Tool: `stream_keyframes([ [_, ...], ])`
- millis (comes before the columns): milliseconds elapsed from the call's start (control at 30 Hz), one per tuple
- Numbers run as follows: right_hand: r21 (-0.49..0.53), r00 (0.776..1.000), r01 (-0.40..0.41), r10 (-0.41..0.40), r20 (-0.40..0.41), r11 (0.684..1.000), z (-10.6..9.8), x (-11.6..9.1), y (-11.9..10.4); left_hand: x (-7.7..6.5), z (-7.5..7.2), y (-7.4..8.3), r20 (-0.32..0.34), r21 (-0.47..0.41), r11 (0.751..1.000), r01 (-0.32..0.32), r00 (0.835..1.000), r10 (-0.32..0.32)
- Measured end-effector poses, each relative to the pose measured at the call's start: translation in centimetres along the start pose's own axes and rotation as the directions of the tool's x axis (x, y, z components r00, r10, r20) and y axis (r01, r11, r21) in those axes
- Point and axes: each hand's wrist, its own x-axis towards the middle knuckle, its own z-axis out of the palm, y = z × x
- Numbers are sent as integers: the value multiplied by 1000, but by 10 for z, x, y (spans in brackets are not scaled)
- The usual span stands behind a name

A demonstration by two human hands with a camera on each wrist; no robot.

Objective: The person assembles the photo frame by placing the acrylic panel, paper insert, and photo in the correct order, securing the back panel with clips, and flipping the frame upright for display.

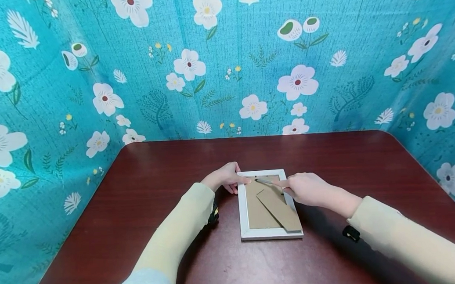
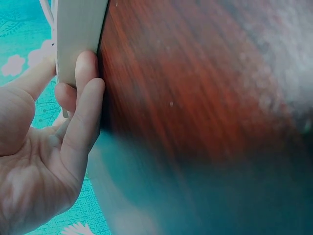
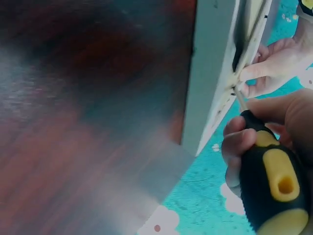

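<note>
A white picture frame (image 1: pixel 244 213) lies face down on the table, its brown backing board (image 1: pixel 258 217) showing. A cardboard stand leg (image 1: pixel 281 211) slants across the board toward the lower right corner. My left hand (image 1: pixel 227 177) grips the frame's upper left side, thumb over the board and fingers against the outer edge. In the left wrist view those fingers (image 2: pixel 80 110) bend along the frame's side. My right hand (image 1: pixel 309 190) holds a screwdriver (image 3: pixel 274 171) with a black and yellow handle. Its shaft reaches over the board to a small dark tab (image 1: pixel 255 179) near the top edge.
The dark red wooden table (image 1: pixel 166 172) extends around the frame. A turquoise cloth (image 1: pixel 222 63) with white flowers hangs behind the table and along its sides. Black wrist devices (image 1: pixel 351 233) sit at both sleeves.
</note>
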Motion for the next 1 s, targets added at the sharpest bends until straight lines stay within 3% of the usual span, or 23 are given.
stream_keyframes([
  [167,52,999,-33,32,32,998,5,0,3,1,3,-4,10,-1,1000,13,1000,-13],
  [567,60,998,-57,55,37,997,1,2,7,2,0,1,5,39,999,7,1000,-7],
  [1000,47,999,27,-29,32,999,-3,4,6,1,0,3,-13,30,999,21,1000,-21],
])
